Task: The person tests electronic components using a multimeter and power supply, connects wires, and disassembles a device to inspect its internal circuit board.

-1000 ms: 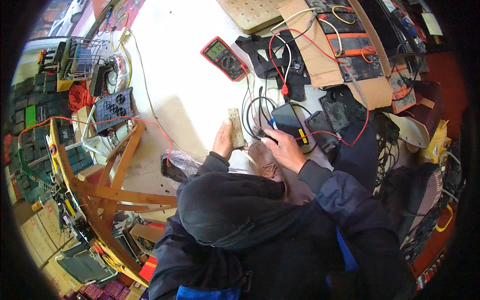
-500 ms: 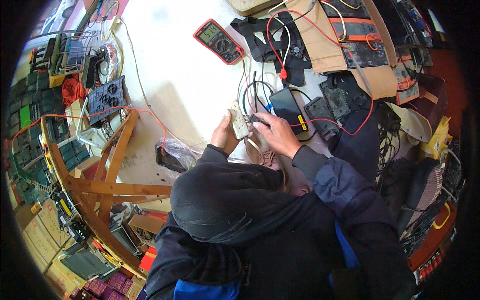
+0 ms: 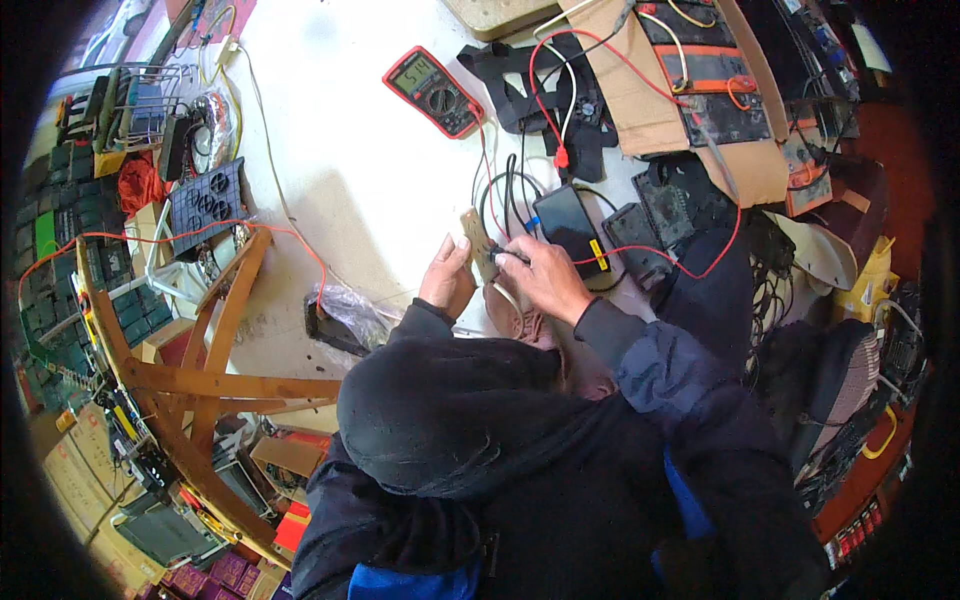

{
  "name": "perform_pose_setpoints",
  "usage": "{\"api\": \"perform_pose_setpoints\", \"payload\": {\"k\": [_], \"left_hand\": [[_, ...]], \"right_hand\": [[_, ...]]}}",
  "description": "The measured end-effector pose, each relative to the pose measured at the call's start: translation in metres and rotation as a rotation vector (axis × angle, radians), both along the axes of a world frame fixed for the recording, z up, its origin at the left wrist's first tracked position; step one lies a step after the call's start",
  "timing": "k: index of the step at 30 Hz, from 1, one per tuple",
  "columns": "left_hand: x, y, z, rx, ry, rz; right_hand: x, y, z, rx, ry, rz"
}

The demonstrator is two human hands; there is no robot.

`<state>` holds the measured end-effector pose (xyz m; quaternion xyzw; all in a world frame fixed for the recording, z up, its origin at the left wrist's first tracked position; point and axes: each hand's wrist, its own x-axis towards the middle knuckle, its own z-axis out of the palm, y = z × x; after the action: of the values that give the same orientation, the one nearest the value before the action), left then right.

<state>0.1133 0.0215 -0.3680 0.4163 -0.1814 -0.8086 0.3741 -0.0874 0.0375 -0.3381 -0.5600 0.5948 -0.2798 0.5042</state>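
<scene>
My left hand (image 3: 448,278) is closed around a worn beige power strip (image 3: 474,232), held up above the white surface with its slotted face turned right. My right hand (image 3: 548,277) pinches a small black plug (image 3: 497,255) against that face; how far it is pushed in, I cannot tell. A pale cord (image 3: 506,293) hangs from the strip's lower end. Just right of the hands lies a black power adapter (image 3: 567,222) with a yellow label and dark cables. Farther off, a red and black multimeter (image 3: 435,92) lies with its display lit and its leads attached.
A cardboard box (image 3: 610,75) with orange-and-black battery packs sits at the far right. Black straps (image 3: 510,95) and open black casings (image 3: 665,205) lie near it. Red leads cross the surface. A wooden frame (image 3: 235,380) stands at left, beside a finned black part (image 3: 208,203).
The power strip has tilted, so its face is turned more toward the right hand. My right hand has shifted slightly with the plug. The whole view has moved a little.
</scene>
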Motion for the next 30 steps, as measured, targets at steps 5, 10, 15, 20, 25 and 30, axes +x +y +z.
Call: {"api": "perform_pose_setpoints", "payload": {"k": [5, 10, 15, 20, 25, 30], "left_hand": [[-0.002, 0.000, 0.005, 0.055, 0.004, 0.025], [-0.003, 0.003, 0.009, 0.117, -0.038, -0.069], [-0.002, 0.005, 0.010, 0.126, -0.046, -0.088], [-0.001, 0.005, 0.010, 0.134, -0.052, -0.087], [-0.001, 0.005, 0.011, 0.137, -0.052, -0.089], [-0.001, 0.005, 0.010, 0.127, -0.055, -0.089]], "right_hand": [[-0.002, -0.002, 0.003, 0.030, -0.015, 0.007], [-0.002, -0.001, 0.002, 0.077, 0.008, 0.035], [0.004, 0.000, 0.001, 0.073, 0.005, 0.036], [0.004, 0.000, 0.002, 0.078, 0.014, 0.048], [0.004, 0.000, 0.002, 0.080, 0.001, 0.040], [0.003, 0.002, 0.000, 0.044, 0.017, 0.048]]}}
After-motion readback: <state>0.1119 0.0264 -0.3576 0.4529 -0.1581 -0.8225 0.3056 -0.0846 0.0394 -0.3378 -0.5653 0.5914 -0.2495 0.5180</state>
